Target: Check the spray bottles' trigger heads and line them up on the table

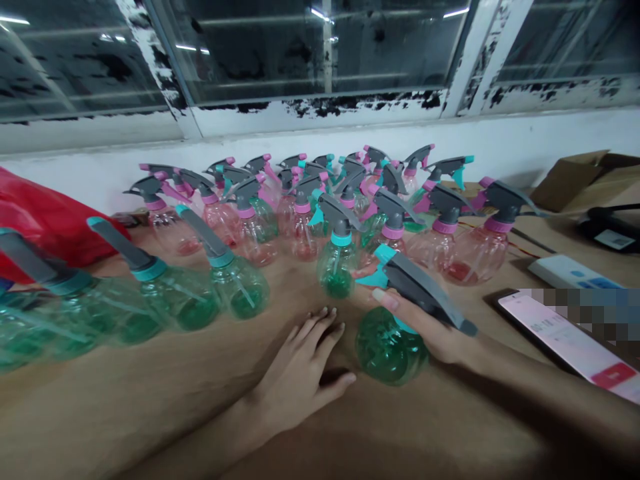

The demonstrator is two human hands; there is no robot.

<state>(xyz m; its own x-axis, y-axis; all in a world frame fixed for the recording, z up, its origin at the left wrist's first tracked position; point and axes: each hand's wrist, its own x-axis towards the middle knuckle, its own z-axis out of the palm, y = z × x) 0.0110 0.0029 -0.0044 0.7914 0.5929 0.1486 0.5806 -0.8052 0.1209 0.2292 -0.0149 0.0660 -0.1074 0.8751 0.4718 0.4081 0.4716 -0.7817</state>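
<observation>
My right hand [425, 325] grips a green spray bottle [387, 350] around its neck, just below the grey and teal trigger head. The bottle leans a little, and its nozzle points up and to the left. Flat on the table lies my left hand [313, 363], fingers spread and holding nothing, to the left of that bottle. Straight ahead of both hands stands another green spray bottle [337, 267] with a teal collar. A row of green spray bottles [243, 293] runs off to the left.
Pink spray bottles [483, 253] and some green ones crowd the wooden table [165, 407] along the white wall. A red plastic bag [45, 213] is at the left. On the right are a phone [565, 340], a white box [575, 273], a black device [613, 227] and a cardboard box [585, 180].
</observation>
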